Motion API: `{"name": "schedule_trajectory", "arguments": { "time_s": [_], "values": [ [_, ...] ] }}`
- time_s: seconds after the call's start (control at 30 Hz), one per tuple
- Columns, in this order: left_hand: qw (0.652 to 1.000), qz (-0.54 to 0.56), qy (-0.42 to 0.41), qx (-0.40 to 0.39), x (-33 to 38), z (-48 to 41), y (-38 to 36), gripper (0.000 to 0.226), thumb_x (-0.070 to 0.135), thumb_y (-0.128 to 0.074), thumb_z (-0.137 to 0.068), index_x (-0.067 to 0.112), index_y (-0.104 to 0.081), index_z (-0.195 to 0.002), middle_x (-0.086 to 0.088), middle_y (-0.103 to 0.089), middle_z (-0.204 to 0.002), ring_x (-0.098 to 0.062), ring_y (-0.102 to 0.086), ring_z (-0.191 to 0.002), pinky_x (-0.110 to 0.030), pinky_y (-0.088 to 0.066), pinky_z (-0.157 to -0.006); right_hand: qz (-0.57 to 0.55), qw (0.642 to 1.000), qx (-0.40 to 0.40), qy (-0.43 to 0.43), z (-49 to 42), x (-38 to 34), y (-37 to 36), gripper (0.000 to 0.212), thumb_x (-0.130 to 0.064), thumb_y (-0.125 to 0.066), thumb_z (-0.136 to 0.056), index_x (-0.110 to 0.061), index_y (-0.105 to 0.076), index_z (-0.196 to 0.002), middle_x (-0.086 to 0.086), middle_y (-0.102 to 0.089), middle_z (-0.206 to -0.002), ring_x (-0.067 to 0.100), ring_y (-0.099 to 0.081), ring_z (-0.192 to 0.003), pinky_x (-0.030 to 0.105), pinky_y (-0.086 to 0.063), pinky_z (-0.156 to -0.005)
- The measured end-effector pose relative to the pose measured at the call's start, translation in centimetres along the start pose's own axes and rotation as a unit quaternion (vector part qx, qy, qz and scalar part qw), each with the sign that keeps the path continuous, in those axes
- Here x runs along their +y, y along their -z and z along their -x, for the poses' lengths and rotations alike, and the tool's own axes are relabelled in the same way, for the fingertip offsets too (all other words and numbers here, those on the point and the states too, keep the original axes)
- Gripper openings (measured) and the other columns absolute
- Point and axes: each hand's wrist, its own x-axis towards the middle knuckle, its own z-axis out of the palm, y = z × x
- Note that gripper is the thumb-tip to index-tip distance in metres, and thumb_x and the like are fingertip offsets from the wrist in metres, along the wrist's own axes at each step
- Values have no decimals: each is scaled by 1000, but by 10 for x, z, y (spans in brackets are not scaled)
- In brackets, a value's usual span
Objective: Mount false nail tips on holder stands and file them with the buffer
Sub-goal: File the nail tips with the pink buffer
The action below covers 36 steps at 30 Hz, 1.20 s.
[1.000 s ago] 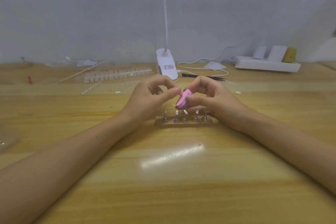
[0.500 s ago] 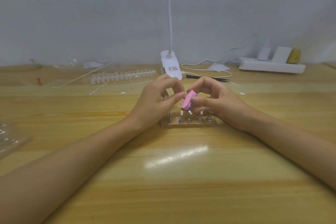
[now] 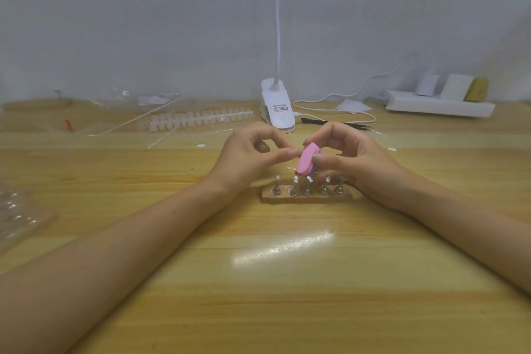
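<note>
My right hand pinches a pink buffer block with a purple underside between thumb and fingers, just above the holder base. My left hand has its thumb and index finger pinched together against the buffer's left edge. They seem to hold a small clear false nail tip, mostly hidden. On the wooden base stand several metal holder stands in a row, some carrying clear tips. A rack of spare white nail tips lies further back on the left.
A white clip lamp with its cable stands right behind my hands. A white power strip with plugs sits at the back right. Black tweezers lie beside the lamp. Clear plastic packaging lies at the left edge.
Both hands stay pinched together over the base. The buffer has tipped slightly against the left fingertips, and the view has shifted a little.
</note>
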Motion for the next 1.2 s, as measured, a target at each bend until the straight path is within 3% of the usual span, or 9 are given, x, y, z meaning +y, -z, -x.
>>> {"name": "schedule_trajectory", "arguments": {
  "time_s": [0.23, 0.5, 0.8, 0.9, 1.0, 1.2],
  "values": [
    [998, 61, 5, 17, -1, -2, 3, 8, 18, -77, -80, 19, -71, -75, 19, -66, -71, -2, -46, -58, -8, -37, -55, -2, 1000, -15, -13, -1, 1, -1, 13, -13, -67, -89, -11, -58, -98, 14, -75, -107, 29, -74, -99, 25, -57, -75],
    [999, 4, -28, 36, -5, -4, 0, 9, 24, -81, -75, 25, -73, -73, 6, -70, -86, -6, -53, -66, -12, -40, -64, -11, 1000, -13, -4, -2, 2, 1, 8, -17, -72, -86, -19, -65, -89, 9, -74, -102, 31, -71, -106, 29, -58, -79],
    [1000, 3, -26, -3, -4, -4, -1, 7, 28, -75, -83, 26, -71, -78, 10, -65, -93, 0, -55, -70, -15, -41, -66, -6, 1000, -15, -6, -2, 1, 0, 15, -20, -73, -85, -22, -66, -99, 9, -75, -108, 29, -72, -106, 27, -58, -78],
    [999, -2, -35, -2, -4, -3, -1, 9, 24, -73, -86, 23, -68, -79, 11, -62, -93, 1, -54, -69, -16, -41, -67, -19, 1000, -10, -16, -1, 2, 2, 23, -22, -72, -87, -21, -65, -110, 12, -75, -110, 28, -72, -105, 27, -58, -79],
    [999, 8, -37, 39, -4, -4, 0, 9, 20, -75, -83, 18, -68, -78, 5, -64, -92, 0, -53, -69, -18, -42, -72, -47, 998, 27, -19, -2, 3, 3, 21, -20, -72, -86, -17, -66, -106, 14, -76, -108, 29, -72, -105, 28, -58, -79],
    [998, -19, -57, 30, -4, -2, -1, 11, 25, -78, -79, 22, -69, -73, 14, -61, -83, 2, -54, -71, -10, -38, -65, 26, 999, -2, -21, -2, 3, 1, 18, -20, -73, -88, -10, -72, -104, 12, -76, -105, 27, -73, -103, 28, -58, -80]
  ]
}}
